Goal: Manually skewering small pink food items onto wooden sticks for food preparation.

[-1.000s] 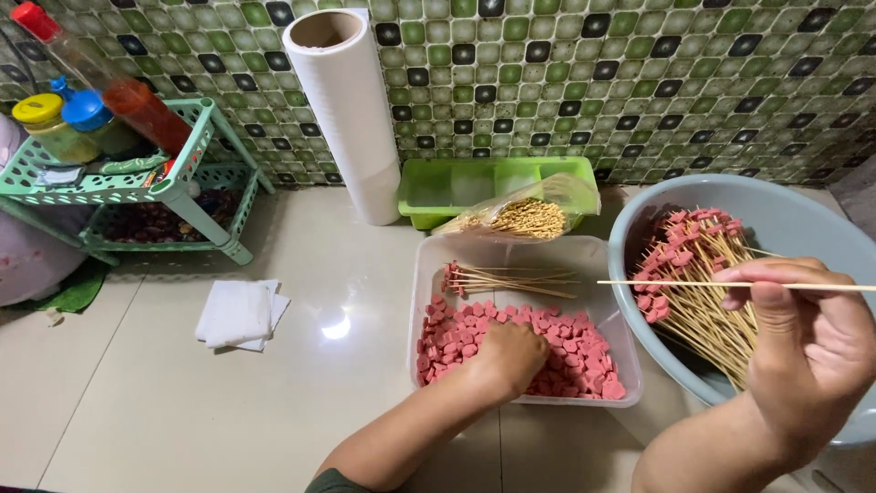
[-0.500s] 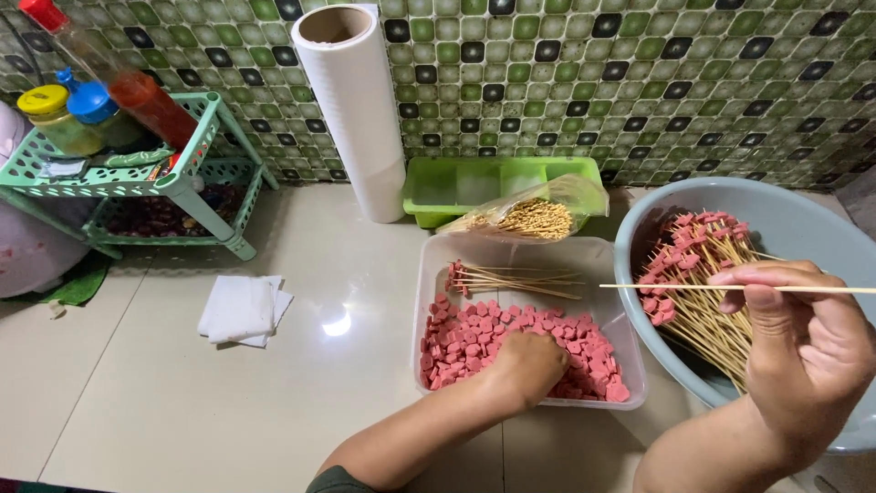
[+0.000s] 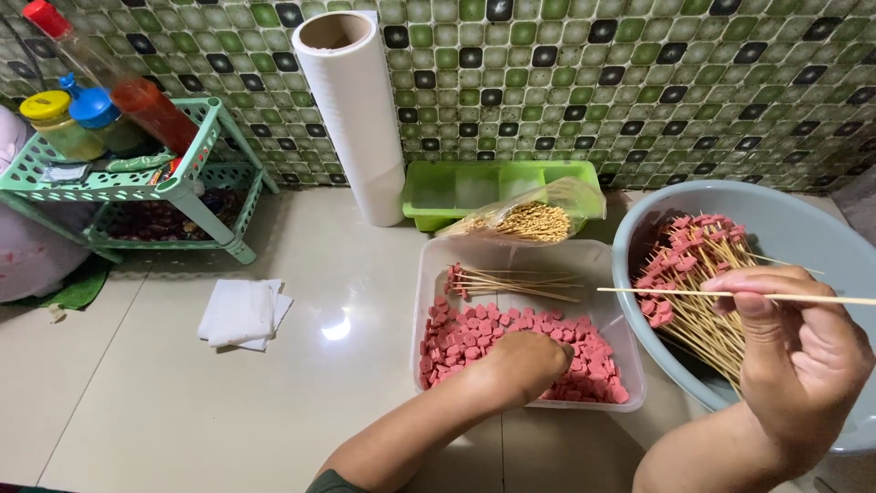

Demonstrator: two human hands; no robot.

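My left hand [image 3: 525, 365] reaches into a clear plastic tray [image 3: 436, 265] and rests with curled fingers on a heap of pink sausage pieces [image 3: 474, 333]; whether it grips any piece is hidden. My right hand [image 3: 803, 351] pinches a bare bamboo skewer [image 3: 657, 291] that points left over the tray. Several skewers with pink pieces at their tips [image 3: 511, 281] lie at the tray's far end. A grey-blue basin [image 3: 794, 219] on the right holds a stack of finished skewers [image 3: 693, 283].
A bag of bare skewers [image 3: 534, 222] leans on a green tray [image 3: 456, 192] by the tiled wall. A white roll [image 3: 351, 110] stands upright. A green rack [image 3: 119, 183] with bottles is at the left, folded tissues [image 3: 242, 312] lie on the tiled floor.
My left hand has pressed a little further into the pink pieces. The right hand and its skewer stay almost still.
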